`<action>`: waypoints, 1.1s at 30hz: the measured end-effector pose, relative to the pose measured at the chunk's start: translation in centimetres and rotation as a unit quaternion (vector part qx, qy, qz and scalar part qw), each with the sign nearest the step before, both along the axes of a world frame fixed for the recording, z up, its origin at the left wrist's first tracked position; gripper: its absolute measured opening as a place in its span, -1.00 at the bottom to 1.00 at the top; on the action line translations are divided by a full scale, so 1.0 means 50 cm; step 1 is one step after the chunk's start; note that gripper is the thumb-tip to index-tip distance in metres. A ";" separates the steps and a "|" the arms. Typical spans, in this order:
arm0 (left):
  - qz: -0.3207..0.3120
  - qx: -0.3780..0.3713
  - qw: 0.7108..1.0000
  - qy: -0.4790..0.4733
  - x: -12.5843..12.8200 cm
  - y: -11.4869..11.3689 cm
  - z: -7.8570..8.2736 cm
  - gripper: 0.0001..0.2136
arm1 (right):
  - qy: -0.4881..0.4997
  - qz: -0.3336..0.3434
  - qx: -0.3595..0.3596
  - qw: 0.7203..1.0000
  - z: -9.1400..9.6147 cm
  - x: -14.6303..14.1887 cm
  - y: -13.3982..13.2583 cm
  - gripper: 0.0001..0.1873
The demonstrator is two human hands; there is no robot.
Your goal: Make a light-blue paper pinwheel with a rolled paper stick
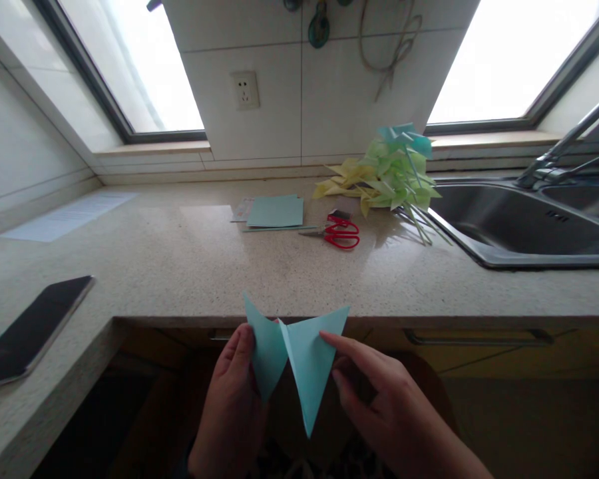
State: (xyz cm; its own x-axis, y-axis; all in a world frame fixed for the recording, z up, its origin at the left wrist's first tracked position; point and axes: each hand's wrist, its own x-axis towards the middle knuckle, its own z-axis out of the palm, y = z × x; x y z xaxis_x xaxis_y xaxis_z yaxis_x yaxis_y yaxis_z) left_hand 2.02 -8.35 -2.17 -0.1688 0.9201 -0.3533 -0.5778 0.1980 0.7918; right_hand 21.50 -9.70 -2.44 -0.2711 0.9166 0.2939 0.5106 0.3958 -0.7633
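A folded light blue sheet of paper (311, 362) is held up in front of the counter's front edge, its pointed flaps spread on both sides of a raised middle crease. My left hand (237, 382) grips its left flap, thumb in front and the other fingers mostly hidden behind. On the right flap rests the index fingertip of my right hand (387, 392), while its thumb is apart from that finger, close to the paper's right edge. Farther back on the counter lie red-handled scissors (342, 234) and a stack of light blue paper squares (275, 211), with a thin stick (274, 229) along its front.
Paper pinwheels (394, 169) in yellow, green and blue, with thin sticks, are piled beside the steel sink (509, 219). A dark phone (34, 326) lies on the counter's left arm. Behind it is a white printed sheet (70, 214). Drawer handles (479, 339) sit under the counter edge.
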 end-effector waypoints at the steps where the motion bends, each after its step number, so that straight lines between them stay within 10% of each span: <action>1: -0.004 -0.006 1.000 -0.007 -0.001 -0.001 0.000 -0.64 | -0.009 0.012 0.010 1.000 0.004 0.003 0.000 -0.58; 13: -0.007 -0.026 1.000 0.011 -0.006 0.002 0.021 -0.71 | -0.058 -0.012 0.183 0.981 0.040 0.013 0.001 -0.87; 33: -0.113 0.069 0.972 0.195 -0.060 0.132 0.086 -0.63 | 0.241 -0.123 -0.068 0.960 0.050 -0.014 0.078 -0.63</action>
